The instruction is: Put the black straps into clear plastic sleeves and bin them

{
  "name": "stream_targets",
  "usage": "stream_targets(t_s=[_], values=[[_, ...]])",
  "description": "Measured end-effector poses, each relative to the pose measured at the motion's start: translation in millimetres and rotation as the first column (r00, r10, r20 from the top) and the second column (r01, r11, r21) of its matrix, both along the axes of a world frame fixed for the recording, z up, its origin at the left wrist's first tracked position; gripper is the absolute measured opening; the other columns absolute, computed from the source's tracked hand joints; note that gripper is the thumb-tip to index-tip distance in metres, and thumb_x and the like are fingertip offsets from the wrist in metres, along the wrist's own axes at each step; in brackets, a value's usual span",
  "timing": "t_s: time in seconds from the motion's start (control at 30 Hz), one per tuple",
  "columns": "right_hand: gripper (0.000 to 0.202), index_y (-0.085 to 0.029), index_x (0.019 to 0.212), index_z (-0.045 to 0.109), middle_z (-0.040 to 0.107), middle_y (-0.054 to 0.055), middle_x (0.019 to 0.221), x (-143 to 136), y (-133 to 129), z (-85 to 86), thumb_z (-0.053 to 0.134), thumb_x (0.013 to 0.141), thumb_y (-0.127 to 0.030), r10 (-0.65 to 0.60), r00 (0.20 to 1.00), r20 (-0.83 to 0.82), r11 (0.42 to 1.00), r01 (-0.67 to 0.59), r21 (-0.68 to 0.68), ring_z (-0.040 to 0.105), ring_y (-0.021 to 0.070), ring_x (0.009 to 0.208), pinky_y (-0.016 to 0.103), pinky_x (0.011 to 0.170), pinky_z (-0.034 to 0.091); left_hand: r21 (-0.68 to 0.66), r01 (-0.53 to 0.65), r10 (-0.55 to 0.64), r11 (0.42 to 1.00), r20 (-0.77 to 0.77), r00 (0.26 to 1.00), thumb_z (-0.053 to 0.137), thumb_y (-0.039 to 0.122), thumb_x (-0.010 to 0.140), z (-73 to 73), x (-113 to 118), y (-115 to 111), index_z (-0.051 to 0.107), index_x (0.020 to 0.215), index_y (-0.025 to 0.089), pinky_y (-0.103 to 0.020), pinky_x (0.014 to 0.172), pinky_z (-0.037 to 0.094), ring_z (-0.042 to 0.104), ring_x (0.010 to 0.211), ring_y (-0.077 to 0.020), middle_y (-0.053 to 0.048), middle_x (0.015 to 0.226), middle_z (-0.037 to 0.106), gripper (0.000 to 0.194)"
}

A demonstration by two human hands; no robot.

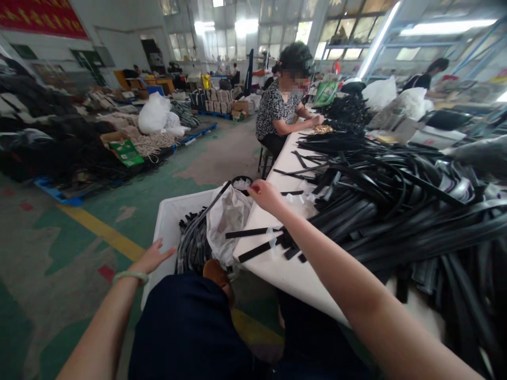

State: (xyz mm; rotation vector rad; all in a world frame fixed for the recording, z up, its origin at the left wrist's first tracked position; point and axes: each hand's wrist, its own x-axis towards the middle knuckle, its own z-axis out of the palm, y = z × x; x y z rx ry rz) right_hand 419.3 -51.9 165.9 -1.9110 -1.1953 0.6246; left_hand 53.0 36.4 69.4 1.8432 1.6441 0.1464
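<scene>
My left hand (152, 257) is open, its fingers spread beside the rim of a white plastic bin (164, 216). Inside that bin lie black straps (194, 240) and a white woven sack (226, 219). My right hand (266, 195) reaches over the corner of the white table (293, 277), its fingers pinched together. Whatever they may hold is too small to make out. Just beyond those fingertips is a black round container (242, 183) with whitish pieces in it. Two black strap ends (257, 250) stick out over the table edge below my right forearm.
A large heap of black straps (376, 211) covers much of the table. Farther along, a seated person (277, 111) works at the same table. To the left, blue pallets (59, 191) bear piled goods, a white bag (154, 113) and rope. My knee is against the bin.
</scene>
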Motion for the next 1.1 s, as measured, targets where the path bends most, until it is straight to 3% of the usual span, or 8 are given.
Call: stream_targets(t_s=[0.17,0.37,0.47,0.63,0.7,0.83,0.93,1.1], values=[[0.04,-0.018,0.045,0.048,0.059,0.01,0.057,13.8,-105.9,-41.9,0.073,0.071,-0.035,0.033,0.985,0.171,0.984,-0.002,-0.177,0.062,0.027,0.076,0.032,0.07,0.041,0.021,0.52,-0.517,0.854,0.147,0.843,0.059,0.057,0.072,62.9,100.0,1.1,0.061,0.118,0.013,-0.033,0.093,0.047,0.062,0.108,-0.0288,-0.013,0.116,0.067,0.064],[0.03,-0.017,0.065,0.053,0.056,0.0,0.055,-25.7,-155.5,-52.6,0.048,0.09,-0.033,0.164,0.986,0.001,0.972,-0.162,-0.168,0.05,0.0106,0.049,0.021,0.049,0.036,0.398,0.827,-0.91,0.397,0.052,0.411,0.06,0.011,0.071,102.5,209.3,-105.2,0.054,0.128,0.016,-0.038,0.106,0.037,0.047,0.127,-0.026,-0.013,0.138,0.052,0.058],[0.035,-0.017,0.069,0.052,0.049,-0.004,0.052,-26.6,-201.0,-31.6,0.052,0.089,-0.045,0.379,0.847,-0.374,0.892,-0.442,-0.097,0.04,0.0067,0.042,0.017,0.041,0.029,0.39,0.903,-0.983,0.179,0.029,0.182,0.054,0.002,0.07,105.4,205.0,-157.3,0.062,0.115,0.018,-0.038,0.109,0.033,0.056,0.116,-0.0224,-0.009,0.119,0.065,0.048],[0.041,-0.014,0.068,0.056,0.045,-0.004,0.056,-12.4,-271.4,-5.9,0.065,0.078,-0.053,0.619,0.496,-0.609,0.623,-0.782,-0.004,0.037,0.0058,0.048,0.017,0.042,0.026,-0.071,0.99,-0.982,0.122,0.134,0.131,0.063,0.028,0.078,116.7,157.1,-213.3,0.067,0.086,0.019,-0.026,0.057,0.046,0.059,0.058,-0.0173,-0.002,0.066,0.066,0.013],[0.042,-0.015,0.07,0.055,0.045,-0.004,0.057,-11.4,-278.5,-6.1,0.061,0.079,-0.056,0.602,0.507,-0.617,0.638,-0.77,-0.01,0.038,0.0063,0.048,0.017,0.043,0.027,-0.234,0.97,-0.933,0.06,0.333,0.138,0.069,0.04,0.074,119.5,148.0,-221.1,0.066,0.086,0.019,-0.023,0.044,0.037,0.052,0.049,-0.0147,0.0,0.061,0.06,0.025],[0.029,-0.016,0.072,0.054,0.051,-0.002,0.062,-20.1,-267.3,-11.0,0.054,0.087,-0.041,0.402,0.852,-0.336,0.868,-0.471,-0.156,0.045,0.0095,0.055,0.02,0.049,0.032,-0.183,0.929,-0.668,0.322,0.651,0.36,0.062,0.061,0.076,113.2,160.6,-217.1,0.059,0.111,0.016,-0.023,0.062,0.045,0.057,0.073,-0.0156,-0.004,0.087,0.062,0.058],[0.018,-0.016,0.068,0.057,0.054,-0.002,0.059,-20.5,-257.5,-6.4,0.057,0.083,-0.027,0.395,0.908,-0.137,0.879,-0.417,-0.232,0.045,0.0099,0.056,0.021,0.049,0.029,-0.14,0.826,-0.487,0.546,0.75,0.448,0.055,0.061,0.081,103.9,184.8,-210.6,0.05,0.125,0.013,-0.027,0.075,0.046,0.056,0.086,-0.0175,-0.008,0.099,0.061,0.065],[0.011,-0.016,0.078,0.063,0.055,-0.003,0.061,0.0,-253.3,6.2,0.057,0.082,-0.024,0.313,0.919,-0.238,0.914,-0.36,-0.186,0.048,0.0096,0.054,0.02,0.049,0.032,-0.166,0.8,-0.524,0.576,0.677,0.518,0.07,0.034,0.074,93.8,219.6,-203.9,0.066,0.101,0.013,-0.025,0.067,0.043,0.054,0.072,-0.0139,-0.002,0.078,0.061,0.034]])
